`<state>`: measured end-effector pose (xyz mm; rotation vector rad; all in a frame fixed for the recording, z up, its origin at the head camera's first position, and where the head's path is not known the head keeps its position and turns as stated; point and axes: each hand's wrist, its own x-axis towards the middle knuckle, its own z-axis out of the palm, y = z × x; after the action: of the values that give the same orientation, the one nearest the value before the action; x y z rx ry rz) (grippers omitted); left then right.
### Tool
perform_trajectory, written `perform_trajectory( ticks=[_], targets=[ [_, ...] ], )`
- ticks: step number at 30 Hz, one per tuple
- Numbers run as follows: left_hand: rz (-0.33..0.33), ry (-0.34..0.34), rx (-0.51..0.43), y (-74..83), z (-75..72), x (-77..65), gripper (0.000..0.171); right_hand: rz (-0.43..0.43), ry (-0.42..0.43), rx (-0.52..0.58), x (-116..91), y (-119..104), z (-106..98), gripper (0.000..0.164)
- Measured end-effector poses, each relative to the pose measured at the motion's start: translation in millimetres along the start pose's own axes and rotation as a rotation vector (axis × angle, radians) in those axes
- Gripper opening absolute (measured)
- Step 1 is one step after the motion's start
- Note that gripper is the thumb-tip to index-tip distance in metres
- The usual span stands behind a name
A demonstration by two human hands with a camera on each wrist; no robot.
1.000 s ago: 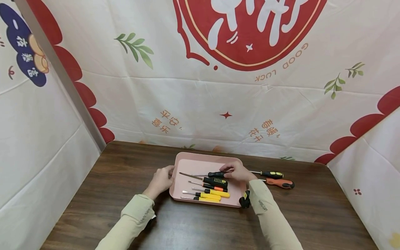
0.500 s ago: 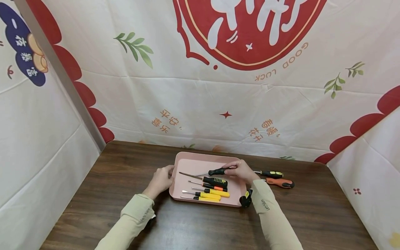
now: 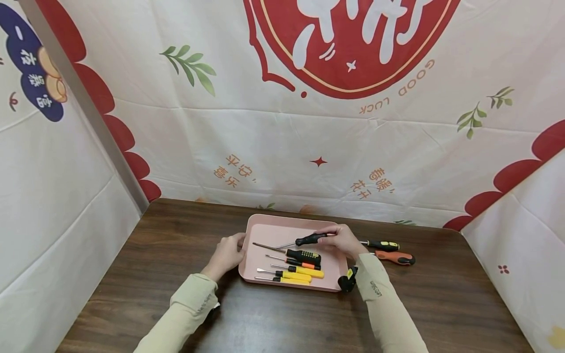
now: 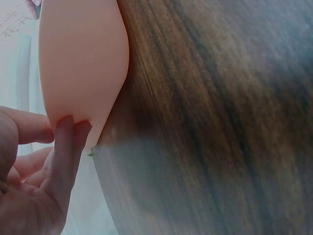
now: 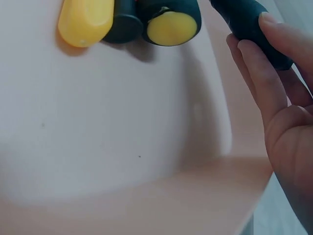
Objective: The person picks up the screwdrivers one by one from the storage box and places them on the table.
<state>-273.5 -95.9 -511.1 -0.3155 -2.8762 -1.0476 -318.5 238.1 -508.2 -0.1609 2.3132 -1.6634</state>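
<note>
A pink tray [image 3: 282,223] lies on the table with several screwdrivers in it. My left hand [image 3: 227,256] pinches the tray's left wall, thumb and fingers on either side of the rim in the left wrist view. Over the tray's right end, my right hand [image 3: 345,240] holds a screwdriver by its black handle [image 3: 307,239], its shaft pointing left. The handle's end shows between thumb and fingers in the right wrist view. Below it lie a larger black-handled screwdriver [image 3: 304,256], a black-and-orange one [image 3: 296,263] and several yellow-handled screwdrivers [image 3: 309,271].
Right of the tray, a black-and-yellow screwdriver [image 3: 383,245] and an orange-handled one [image 3: 395,257] lie on the brown wooden table [image 3: 282,318], their shafts partly behind my right hand. Printed white cloth [image 3: 282,137] hangs behind the table and at both sides.
The black-handled screwdriver in my right hand has been raised slightly at its handle and turned, its shaft now slanting down to the left. My left hand stays at the tray.
</note>
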Motion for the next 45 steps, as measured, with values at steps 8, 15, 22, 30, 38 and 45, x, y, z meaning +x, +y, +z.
perform_trajectory(
  ticks=[8,15,22,30,38,45],
  targets=[
    [0.006,0.0,-0.012,1.0,-0.2,0.6,0.042,0.055,0.06,0.145,-4.4,-0.1,-11.6,0.032],
    [0.018,0.015,-0.01,-0.4,2.1,0.6,0.043,0.018,0.04,0.256,-18.6,-3.0,-31.8,0.041],
    [0.002,0.015,-0.011,-1.1,2.3,1.3,0.044,-0.037,0.033,0.29,-31.3,-2.4,-54.4,0.043],
    [0.006,0.015,-0.014,-0.9,2.9,1.2,0.044,-0.091,0.063,0.379,-46.3,1.0,-77.8,0.031],
    [-0.001,0.01,-0.015,1.7,1.1,0.8,0.043,-0.069,0.062,0.393,-64.2,3.6,-100.4,0.025],
    [-0.004,0.009,-0.008,1.0,2.6,0.6,0.043,-0.144,0.021,0.443,-78.2,10.5,-115.9,0.031]
  ],
)
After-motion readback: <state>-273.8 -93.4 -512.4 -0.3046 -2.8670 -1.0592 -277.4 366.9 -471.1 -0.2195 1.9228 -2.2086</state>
